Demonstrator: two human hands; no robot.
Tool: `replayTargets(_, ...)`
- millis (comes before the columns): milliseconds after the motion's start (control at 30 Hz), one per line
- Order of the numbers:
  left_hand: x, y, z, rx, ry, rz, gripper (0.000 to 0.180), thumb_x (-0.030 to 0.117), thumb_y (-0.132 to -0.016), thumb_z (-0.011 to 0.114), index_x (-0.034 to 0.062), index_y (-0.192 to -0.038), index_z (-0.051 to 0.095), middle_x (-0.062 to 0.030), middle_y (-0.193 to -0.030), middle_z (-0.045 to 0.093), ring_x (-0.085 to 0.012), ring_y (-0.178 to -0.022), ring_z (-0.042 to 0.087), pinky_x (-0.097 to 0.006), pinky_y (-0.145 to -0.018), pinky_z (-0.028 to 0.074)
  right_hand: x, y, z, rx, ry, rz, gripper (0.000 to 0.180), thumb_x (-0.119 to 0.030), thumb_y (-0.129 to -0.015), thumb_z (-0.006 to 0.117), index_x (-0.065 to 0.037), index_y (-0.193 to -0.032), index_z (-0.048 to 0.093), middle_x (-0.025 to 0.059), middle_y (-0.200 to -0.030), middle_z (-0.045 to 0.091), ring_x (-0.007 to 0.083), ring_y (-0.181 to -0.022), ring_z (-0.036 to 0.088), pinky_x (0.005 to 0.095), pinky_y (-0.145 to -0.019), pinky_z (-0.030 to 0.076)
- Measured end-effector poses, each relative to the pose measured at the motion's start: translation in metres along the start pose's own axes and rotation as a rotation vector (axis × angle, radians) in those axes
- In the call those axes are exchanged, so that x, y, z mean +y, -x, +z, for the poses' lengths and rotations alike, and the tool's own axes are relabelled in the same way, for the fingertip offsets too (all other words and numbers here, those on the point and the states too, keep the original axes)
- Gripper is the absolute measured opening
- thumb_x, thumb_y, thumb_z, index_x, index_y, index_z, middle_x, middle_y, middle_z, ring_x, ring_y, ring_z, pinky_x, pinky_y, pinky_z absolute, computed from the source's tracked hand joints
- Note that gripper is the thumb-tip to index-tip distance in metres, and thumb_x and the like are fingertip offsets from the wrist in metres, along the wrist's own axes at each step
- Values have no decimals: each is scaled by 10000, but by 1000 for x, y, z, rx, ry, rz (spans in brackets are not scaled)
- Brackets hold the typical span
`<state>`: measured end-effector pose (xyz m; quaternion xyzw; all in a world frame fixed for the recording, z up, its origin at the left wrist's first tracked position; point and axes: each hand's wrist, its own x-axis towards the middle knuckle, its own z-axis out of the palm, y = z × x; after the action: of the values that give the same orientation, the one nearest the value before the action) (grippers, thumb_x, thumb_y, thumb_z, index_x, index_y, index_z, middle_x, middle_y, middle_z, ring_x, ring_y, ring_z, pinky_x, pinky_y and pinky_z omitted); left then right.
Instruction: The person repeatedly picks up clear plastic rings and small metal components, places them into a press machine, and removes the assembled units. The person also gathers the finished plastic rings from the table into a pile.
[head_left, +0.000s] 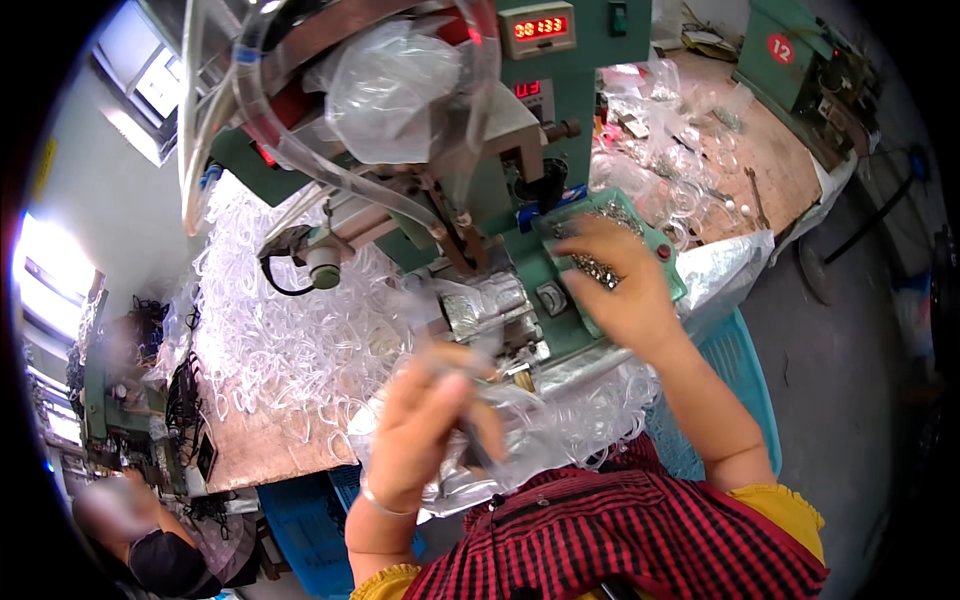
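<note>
My right hand [625, 285] reaches over a green tray [672, 268] on the machine's right side. Its fingers are a little blurred, and a gap shows between them and the thumb. Small shiny metal parts [598, 270] lie in the tray under that hand. In front of the machine, my left hand [425, 420] is smeared by motion, its fingers curled in. Something dark and clear shows at those fingers, too blurred to name. Between the hands stands the machine's metal work fixture [490, 310], with a pointed metal tool [465, 245] above it.
Many clear plastic rings [300, 310] are heaped on the table at left, and more lie near my apron [610, 530]. A green machine [575, 100] with red displays rises ahead. A wrench [757, 198] lies back right. Blue baskets [740, 370] stand below; another person [165, 540] sits at lower left.
</note>
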<state>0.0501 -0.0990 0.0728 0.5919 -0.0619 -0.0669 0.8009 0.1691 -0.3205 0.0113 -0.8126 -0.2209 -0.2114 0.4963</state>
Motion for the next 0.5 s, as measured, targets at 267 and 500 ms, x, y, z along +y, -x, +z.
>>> replayTargets(267,-23,-34,23,94,210,-434,380,314,-1014,425,-32,-1084,567,-119,-552,572,-132,-372,413,-233,-331,303,74,1,-8,99,419,19,181,-142,-736,746,-49,-873,672,143,-993,637,348,-1031,585,435,-895,460)
replayTargets(500,-32,-35,32,148,234,-421,356,356,-976,459,43,-1097,578,-80,-540,568,-98,-420,444,-230,-302,279,83,10,-3,152,250,119,117,-72,-823,589,-10,-921,607,143,-855,613,303,-804,588,384,-749,476)
